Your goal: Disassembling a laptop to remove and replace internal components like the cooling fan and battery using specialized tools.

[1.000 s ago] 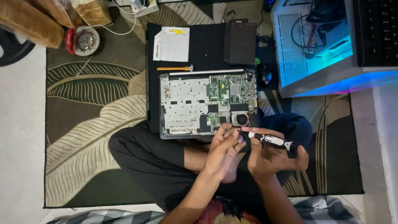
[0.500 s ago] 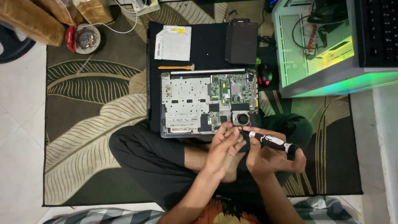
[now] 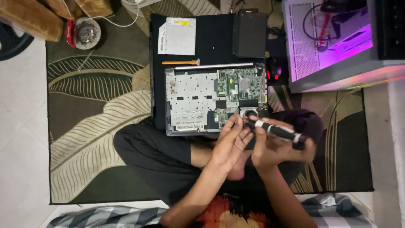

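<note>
The opened laptop (image 3: 215,99) lies at the near edge of the black mat (image 3: 211,38), cover off and board bare. The right hand (image 3: 276,147) grips a screwdriver (image 3: 276,130) tipped at its near right corner, where the left hand (image 3: 230,141) pinches with curled fingers; what they hold, I cannot tell. Judging by this, disassembly is underway, with removed parts set at the mat's far edge.

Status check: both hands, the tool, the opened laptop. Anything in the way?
Right hand grips black-and-white screwdriver. Left hand steadies its tip beside the fan of the opened grey laptop. Nothing blocking; orange pry tool lies apart on black mat.
</note>
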